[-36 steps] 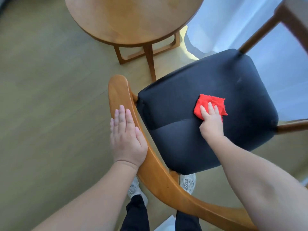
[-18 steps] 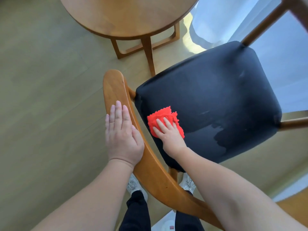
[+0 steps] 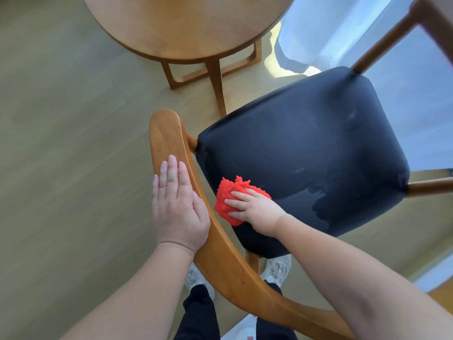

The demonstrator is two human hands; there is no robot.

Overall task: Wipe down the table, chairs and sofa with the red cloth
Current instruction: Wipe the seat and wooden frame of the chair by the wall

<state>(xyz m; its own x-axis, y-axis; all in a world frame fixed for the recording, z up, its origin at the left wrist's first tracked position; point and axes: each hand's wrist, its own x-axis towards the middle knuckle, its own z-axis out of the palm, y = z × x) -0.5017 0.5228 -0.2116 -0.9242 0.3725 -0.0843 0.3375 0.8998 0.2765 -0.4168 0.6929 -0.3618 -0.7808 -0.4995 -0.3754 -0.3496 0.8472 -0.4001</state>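
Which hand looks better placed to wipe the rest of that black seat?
Right. The right hand presses the red cloth onto the black seat, with the rest of it just ahead. The left hand lies flat on the wooden backrest, with no cloth.

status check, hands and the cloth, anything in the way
Left hand flat on the chair's backrest. Right hand presses the red cloth on the black seat. The backrest runs close beside the cloth.
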